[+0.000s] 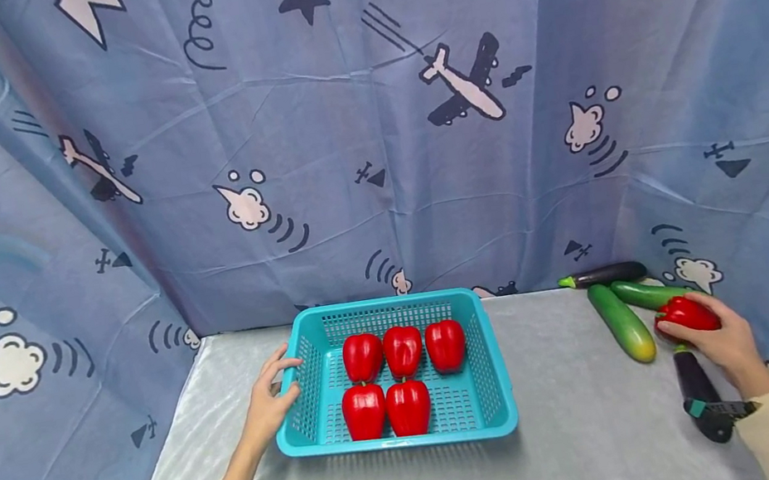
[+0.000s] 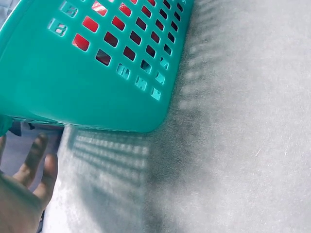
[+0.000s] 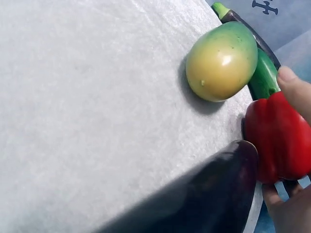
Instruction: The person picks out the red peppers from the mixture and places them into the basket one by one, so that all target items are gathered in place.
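A turquoise plastic basket [image 1: 416, 440] holds several red bell peppers [image 1: 402, 352] in two rows. My left hand [image 1: 268, 401] is at the basket's left rim with its fingers spread; the left wrist view has those fingers [image 2: 34, 160] beside the rim, not curled round it. Far to the right, my right hand [image 1: 728, 337] grips another red bell pepper [image 3: 279, 138], thumb on one side and fingers on the other. That pepper is by a dark eggplant [image 1: 696, 388] and the green cucumbers, one [image 1: 623, 324] with a yellow end.
A second eggplant [image 1: 605, 275] lies at the table's back edge, behind the other cucumber [image 1: 657, 292]. The pale cloth-covered table [image 1: 570, 412] extends between the basket and these vegetables. A blue patterned curtain [image 1: 341, 154] hangs behind and at both sides.
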